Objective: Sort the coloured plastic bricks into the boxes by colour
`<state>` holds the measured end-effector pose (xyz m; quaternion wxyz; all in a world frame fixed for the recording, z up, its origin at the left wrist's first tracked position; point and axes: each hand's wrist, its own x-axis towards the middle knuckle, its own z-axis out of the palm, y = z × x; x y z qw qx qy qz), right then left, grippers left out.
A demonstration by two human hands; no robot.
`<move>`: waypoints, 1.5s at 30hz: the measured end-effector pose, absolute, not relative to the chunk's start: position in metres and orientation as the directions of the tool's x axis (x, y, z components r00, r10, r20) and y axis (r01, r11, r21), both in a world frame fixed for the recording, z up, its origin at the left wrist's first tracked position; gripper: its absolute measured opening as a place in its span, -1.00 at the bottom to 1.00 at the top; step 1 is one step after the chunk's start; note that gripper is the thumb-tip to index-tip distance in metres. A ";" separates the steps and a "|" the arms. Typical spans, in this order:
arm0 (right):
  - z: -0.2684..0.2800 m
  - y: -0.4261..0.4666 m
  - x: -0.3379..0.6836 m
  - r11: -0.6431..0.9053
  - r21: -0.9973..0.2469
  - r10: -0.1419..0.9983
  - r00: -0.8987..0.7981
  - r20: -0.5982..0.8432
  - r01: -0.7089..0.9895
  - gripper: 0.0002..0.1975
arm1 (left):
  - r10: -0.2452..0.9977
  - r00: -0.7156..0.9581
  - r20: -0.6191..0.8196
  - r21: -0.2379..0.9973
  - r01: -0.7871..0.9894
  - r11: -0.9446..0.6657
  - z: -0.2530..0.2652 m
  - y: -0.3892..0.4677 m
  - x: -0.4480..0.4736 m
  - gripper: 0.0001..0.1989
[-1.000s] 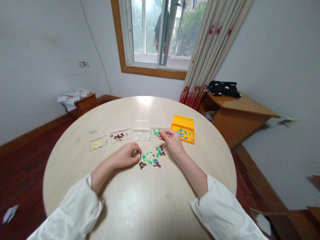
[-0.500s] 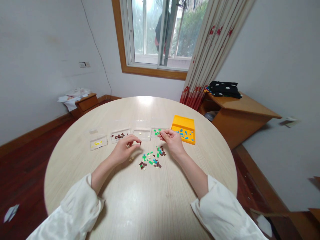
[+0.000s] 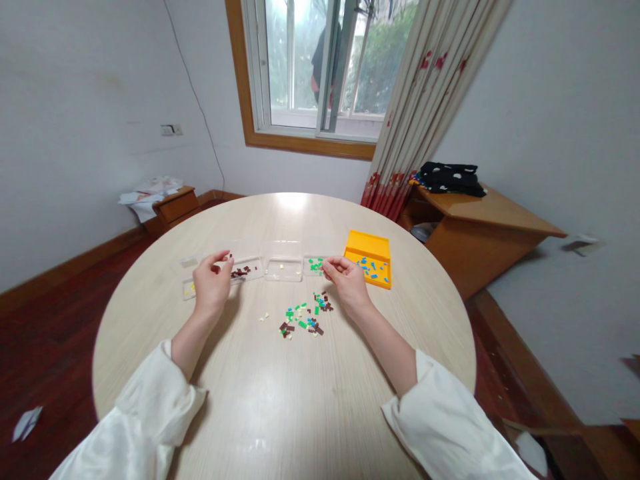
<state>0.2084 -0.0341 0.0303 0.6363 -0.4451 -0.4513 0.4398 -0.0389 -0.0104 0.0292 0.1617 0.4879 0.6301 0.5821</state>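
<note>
My left hand (image 3: pixel 212 283) is closed in a pinch with a small brown building brick (image 3: pixel 231 256) at its fingertips, above the left end of a clear box of brown bricks (image 3: pixel 241 271). My right hand (image 3: pixel 347 283) has thumb and fingers pressed together beside the clear box of green bricks (image 3: pixel 315 265); whatever it holds, if anything, is hidden. Between and below the hands lies a loose pile of mixed brown, green, blue and cream bricks (image 3: pixel 303 325). A few cream bricks (image 3: pixel 265 317) lie to the left of the pile.
Between the brown and green boxes stands a clear box (image 3: pixel 283 278) with a few cream bricks. A yellow box (image 3: pixel 367 241) with blue bricks sits at right. At left, a clear box (image 3: pixel 187 296) of yellow bricks is partly behind my left hand. All stand on a round table (image 3: pixel 295 420).
My left hand has moved left and away from the pile, carrying the brown brick over to the brown-brick box. My right hand has stayed nearly in place.
</note>
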 end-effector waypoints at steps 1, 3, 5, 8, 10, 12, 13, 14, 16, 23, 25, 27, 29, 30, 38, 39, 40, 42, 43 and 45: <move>0.030 -0.034 0.209 0.222 -0.962 0.960 0.210 0.187 -0.160 -0.70 | 0.807 -0.472 0.356 0.896 0.418 -0.151 0.029 -0.011 -0.038 -0.58; 0.030 -0.033 0.209 0.235 -0.959 0.955 0.219 0.198 -0.161 -0.69 | 0.815 -0.468 0.342 0.905 0.396 -0.152 0.030 -0.012 -0.036 -0.45; 0.030 -0.033 0.209 0.249 -0.955 0.950 0.231 0.209 -0.160 -0.66 | 0.819 -0.466 0.334 0.912 0.379 -0.156 0.031 -0.013 -0.035 -0.35; 0.030 -0.032 0.209 0.253 -0.953 0.946 0.250 0.208 -0.167 -0.63 | 0.820 -0.465 0.334 0.917 0.363 -0.167 0.031 -0.013 -0.035 -0.26; 0.029 -0.031 0.209 0.252 -0.951 0.943 0.264 0.200 -0.180 -0.61 | 0.817 -0.462 0.347 0.913 0.364 -0.182 0.031 -0.013 -0.035 -0.22; 0.029 -0.031 0.209 0.253 -0.948 0.941 0.276 0.195 -0.192 -0.60 | 0.815 -0.444 0.373 0.900 0.386 -0.201 0.032 -0.013 -0.036 -0.23; 0.030 -0.032 0.210 0.250 -0.948 0.942 0.277 0.191 -0.196 -0.59 | 0.814 -0.424 0.396 0.886 0.409 -0.218 0.032 -0.014 -0.035 -0.27; 0.030 -0.032 0.209 0.245 -0.949 0.944 0.273 0.188 -0.196 -0.60 | 0.811 -0.393 0.433 0.862 0.443 -0.246 0.033 -0.016 -0.034 -0.33; 0.032 -0.035 0.208 0.236 -0.953 0.951 0.248 0.186 -0.188 -0.62 | 0.794 -0.280 0.539 0.777 0.529 -0.342 0.032 -0.020 -0.028 -0.50; 0.034 -0.052 0.186 0.183 -0.980 0.983 -0.004 0.184 -0.082 -0.71 | 0.645 0.262 0.718 0.483 0.478 -0.733 0.015 -0.041 0.008 -0.79; 0.032 -0.057 0.180 0.179 -0.981 0.981 -0.064 0.184 -0.068 -0.72 | 0.619 0.313 0.720 0.455 0.461 -0.762 0.013 -0.044 0.013 -0.80; 0.031 -0.060 0.176 0.171 -0.983 0.978 -0.109 0.179 -0.071 -0.73 | 0.598 0.327 0.732 0.432 0.457 -0.778 0.013 -0.046 0.015 -0.82; 0.030 -0.060 0.175 0.164 -0.983 0.976 -0.133 0.174 -0.078 -0.75 | 0.577 0.330 0.747 0.408 0.458 -0.790 0.015 -0.046 0.014 -0.84; 0.029 -0.060 0.176 0.164 -0.983 0.975 -0.137 0.174 -0.078 -0.75 | 0.570 0.332 0.752 0.398 0.460 -0.794 0.015 -0.046 0.014 -0.84; 0.025 -0.059 0.177 0.161 -0.986 0.972 -0.165 0.166 -0.039 -0.53 | 0.570 0.345 0.746 0.403 0.448 -0.798 0.015 -0.047 0.016 -0.83; 0.025 -0.059 0.178 0.166 -0.986 0.971 -0.170 0.169 -0.033 -0.48 | 0.573 0.340 0.746 0.409 0.445 -0.797 0.016 -0.047 0.016 -0.84; 0.025 -0.058 0.179 0.176 -0.984 0.969 -0.172 0.177 -0.023 -0.44 | 0.576 0.327 0.749 0.415 0.446 -0.793 0.016 -0.047 0.015 -0.85; 0.025 -0.054 0.183 0.219 -0.975 0.964 -0.157 0.212 0.024 -0.42 | 0.589 0.250 0.769 0.436 0.469 -0.768 0.019 -0.045 0.012 -0.87; 0.025 -0.052 0.187 0.248 -0.966 0.962 -0.138 0.237 0.070 -0.44 | 0.594 0.180 0.784 0.452 0.492 -0.745 0.021 -0.044 0.009 -0.88; 0.024 -0.046 0.196 0.306 -0.929 0.952 -0.092 0.293 0.207 -0.56 | 0.601 0.004 0.799 0.500 0.550 -0.669 0.026 -0.040 0.000 -0.91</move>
